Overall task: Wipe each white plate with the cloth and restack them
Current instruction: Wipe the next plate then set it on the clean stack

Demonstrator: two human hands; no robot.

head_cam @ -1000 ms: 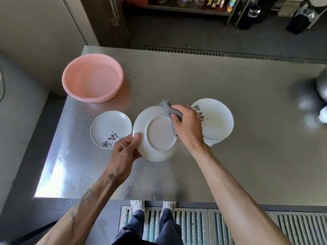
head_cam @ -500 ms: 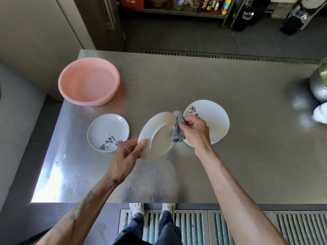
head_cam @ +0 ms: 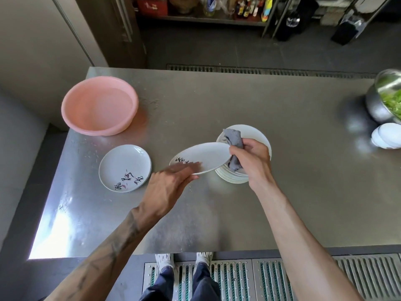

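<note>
Held plate [head_cam: 204, 156]: centre frame, tilted, overlapping the plate stack [head_cam: 259, 135].
Left hand [head_cam: 171, 183]: pinches its lower-left rim.
Right hand [head_cam: 251, 161]: clutches grey cloth [head_cam: 234, 139] at its right rim.
Handling: stiff, probably slippery, breakable; hold by rim.

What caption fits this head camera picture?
Wiping dishes: the left hand holds a plate, the right hand grips the cloth.
</note>
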